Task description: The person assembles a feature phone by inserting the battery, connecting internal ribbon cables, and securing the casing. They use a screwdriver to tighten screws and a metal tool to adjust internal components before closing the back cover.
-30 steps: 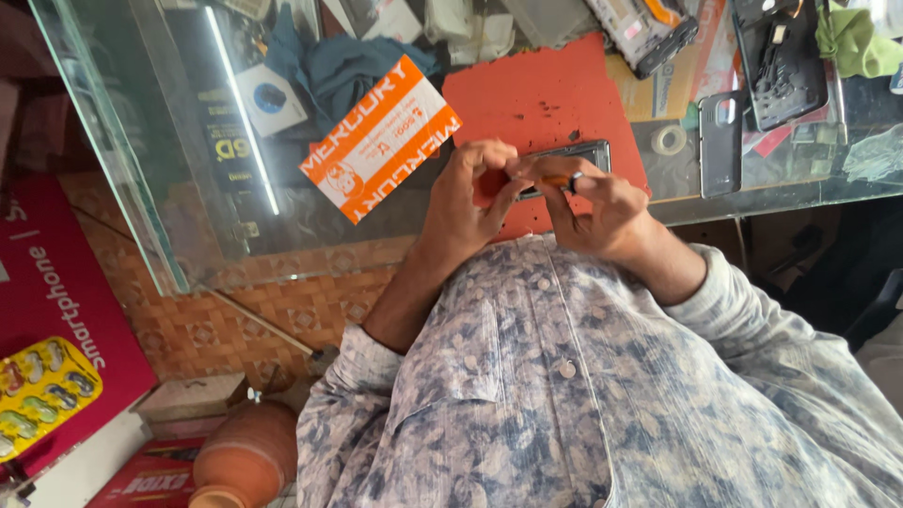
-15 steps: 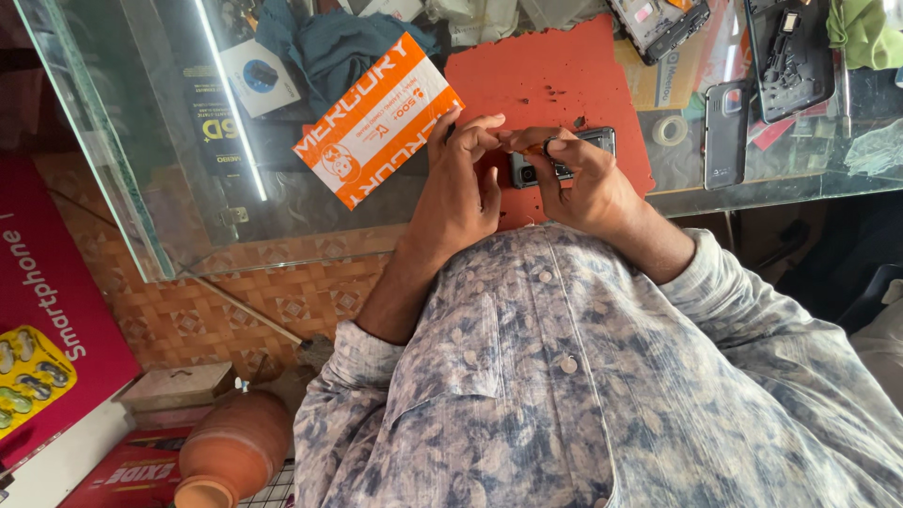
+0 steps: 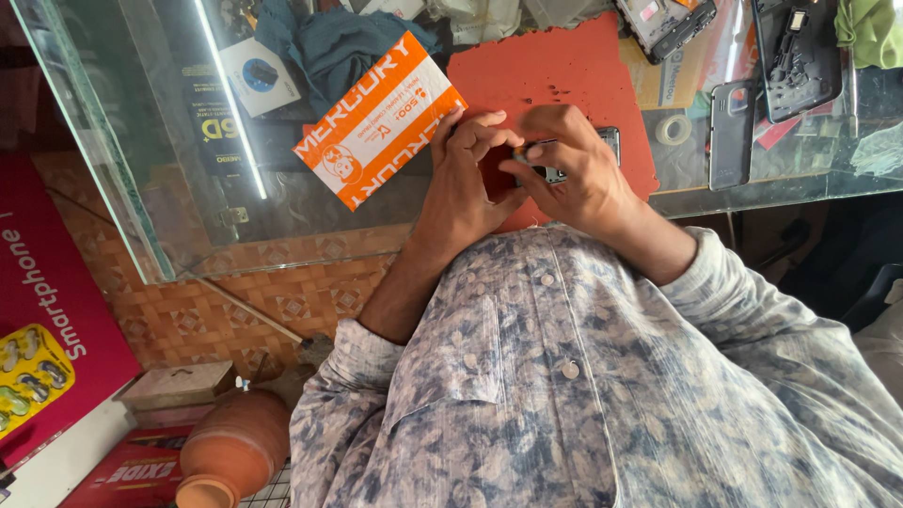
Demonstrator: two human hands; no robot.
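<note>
I see my left hand (image 3: 466,174) and right hand (image 3: 578,174) meeting over the red mat (image 3: 555,80) on the glass desk (image 3: 282,226), fingers of both pressed together, pinching a small dark phone (image 3: 550,165) between them. It sits just above the mat's near edge. An orange-and-white packet (image 3: 376,118) lies just beside my left hand.

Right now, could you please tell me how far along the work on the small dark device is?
Done: an opened phone and a dark phone shell already lie on the glass counter. In hand: the left hand and right hand pinch the small dark device over the red mat. Left: the hands hide most of it, so I cannot tell.
</note>
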